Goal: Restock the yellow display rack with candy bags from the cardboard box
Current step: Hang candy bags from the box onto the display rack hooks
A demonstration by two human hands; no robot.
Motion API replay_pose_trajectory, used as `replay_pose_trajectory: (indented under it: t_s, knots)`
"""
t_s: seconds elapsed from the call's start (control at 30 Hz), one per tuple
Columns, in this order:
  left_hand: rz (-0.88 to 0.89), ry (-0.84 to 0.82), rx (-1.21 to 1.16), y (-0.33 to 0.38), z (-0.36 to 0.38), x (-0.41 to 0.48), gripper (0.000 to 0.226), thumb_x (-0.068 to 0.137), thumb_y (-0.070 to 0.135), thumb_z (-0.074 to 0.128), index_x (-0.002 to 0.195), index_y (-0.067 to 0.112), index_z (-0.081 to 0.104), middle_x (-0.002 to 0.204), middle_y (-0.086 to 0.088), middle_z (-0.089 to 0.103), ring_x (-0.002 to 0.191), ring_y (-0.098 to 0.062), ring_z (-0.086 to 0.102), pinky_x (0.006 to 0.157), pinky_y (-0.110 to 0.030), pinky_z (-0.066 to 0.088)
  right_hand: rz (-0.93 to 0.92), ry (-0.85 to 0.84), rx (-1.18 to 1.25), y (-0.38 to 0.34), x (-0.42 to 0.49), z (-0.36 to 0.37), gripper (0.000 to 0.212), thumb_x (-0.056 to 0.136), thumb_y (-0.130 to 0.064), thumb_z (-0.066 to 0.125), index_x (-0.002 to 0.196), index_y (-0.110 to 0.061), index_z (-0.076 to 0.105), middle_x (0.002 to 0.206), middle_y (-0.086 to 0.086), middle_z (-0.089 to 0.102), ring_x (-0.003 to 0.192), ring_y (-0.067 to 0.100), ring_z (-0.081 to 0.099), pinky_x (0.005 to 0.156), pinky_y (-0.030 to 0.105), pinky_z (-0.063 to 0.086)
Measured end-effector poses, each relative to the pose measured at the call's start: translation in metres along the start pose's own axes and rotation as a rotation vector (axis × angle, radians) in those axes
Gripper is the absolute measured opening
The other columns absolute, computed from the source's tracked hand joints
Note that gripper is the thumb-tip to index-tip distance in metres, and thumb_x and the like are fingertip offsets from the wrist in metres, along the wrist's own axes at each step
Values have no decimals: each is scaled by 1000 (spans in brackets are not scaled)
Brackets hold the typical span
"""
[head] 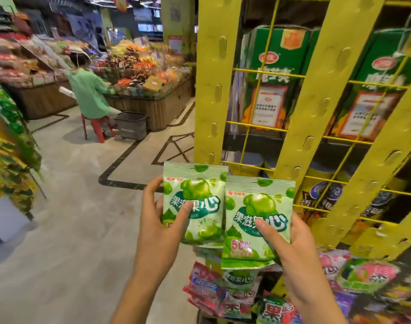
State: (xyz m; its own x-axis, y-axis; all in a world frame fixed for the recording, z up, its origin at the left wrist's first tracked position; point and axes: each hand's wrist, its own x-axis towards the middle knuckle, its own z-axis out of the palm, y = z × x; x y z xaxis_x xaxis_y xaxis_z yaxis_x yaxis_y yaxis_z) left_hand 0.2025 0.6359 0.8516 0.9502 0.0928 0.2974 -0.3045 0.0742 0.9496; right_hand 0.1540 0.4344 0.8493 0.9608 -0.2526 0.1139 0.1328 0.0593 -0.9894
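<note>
My left hand [161, 220] grips a green candy bag [199, 197] by its left side, thumb across the front. My right hand [291, 251] grips a second green candy bag [256, 206] from the right, thumb on its face. Both bags are upright, side by side and slightly overlapping, in front of the yellow display rack [316, 94]. Below them the rack's lower shelf holds several pink, green and purple candy bags [237, 293]. The cardboard box is out of view.
The rack's wire grid has large green cartons [274, 73] behind it. A person in a green top sits on a red stool [94, 127] beside a grey basket [132, 125] and a wooden snack counter [143, 106]. Open grey floor [71, 218] lies to the left.
</note>
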Motion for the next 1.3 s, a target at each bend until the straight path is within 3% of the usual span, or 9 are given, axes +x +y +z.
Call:
replay_pose_trajectory:
  t_s: [0.2, 0.33, 0.4, 0.5, 0.6, 0.73, 0.83, 1.2, 1.3]
  knots:
    - [5, -114, -49, -2, -12, 15, 62, 90, 6, 64, 137, 37, 38, 108, 4, 73, 95, -19, 73, 71, -43, 62, 22, 82, 18, 4, -8, 20, 32, 84, -17, 70, 115, -25, 63, 104, -7, 76, 96, 8, 72, 68, 16, 56]
    - [129, -165, -24, 3, -14, 26, 75, 91, 4, 63, 145, 46, 32, 136, 4, 60, 116, -16, 65, 85, -42, 59, 10, 127, 29, 2, -11, 27, 35, 80, -19, 71, 114, -23, 65, 104, -4, 77, 97, 11, 73, 69, 20, 57]
    - [225, -185, 47, 7, -12, 32, 72, 91, 3, 62, 148, 36, 34, 148, 14, 47, 132, -5, 49, 100, -24, 49, 0, 141, 32, -1, -12, 27, 34, 80, -17, 70, 113, -22, 65, 103, -3, 77, 96, 12, 73, 68, 19, 57]
    - [284, -194, 127, 9, -7, 41, 63, 92, 4, 63, 146, 26, 41, 143, 26, 45, 133, 11, 39, 100, -1, 32, -10, 156, 39, -7, -12, 26, 35, 80, -15, 70, 113, -22, 66, 103, -3, 77, 95, 12, 74, 66, 18, 57]
    - [279, -236, 155, 7, -3, 49, 62, 93, 7, 63, 146, 29, 41, 146, 22, 45, 137, 8, 36, 105, -5, 31, -14, 169, 40, -11, -12, 24, 37, 78, -16, 70, 114, -23, 65, 103, -3, 77, 94, 13, 74, 67, 20, 58]
    - [235, -263, 147, 3, 0, 54, 63, 94, 8, 63, 147, 33, 39, 147, 24, 43, 137, 6, 37, 115, -28, 36, -10, 177, 39, -12, -13, 25, 35, 79, -14, 70, 113, -23, 65, 102, -3, 77, 93, 12, 74, 65, 18, 58]
    - [222, -255, 143, 3, 1, 53, 63, 94, 9, 63, 147, 34, 39, 147, 24, 43, 137, 7, 37, 114, -32, 38, -9, 176, 39, -14, -14, 26, 35, 81, -12, 70, 113, -24, 65, 101, -3, 77, 92, 10, 74, 64, 17, 57]
    - [211, -210, 118, -12, -2, 41, 60, 95, 9, 61, 142, 40, 41, 136, 41, 42, 132, 15, 37, 98, -2, 36, -6, 175, -15, -5, -18, 25, 45, 72, -28, 73, 116, -26, 64, 107, -4, 76, 100, 14, 72, 85, 35, 54]
    - [223, -189, 107, -16, -2, 38, 60, 95, 8, 60, 143, 38, 41, 138, 38, 43, 131, 14, 38, 99, -6, 39, -5, 170, -21, -4, -19, 26, 46, 72, -28, 72, 117, -26, 64, 107, -4, 76, 101, 15, 72, 86, 37, 55]
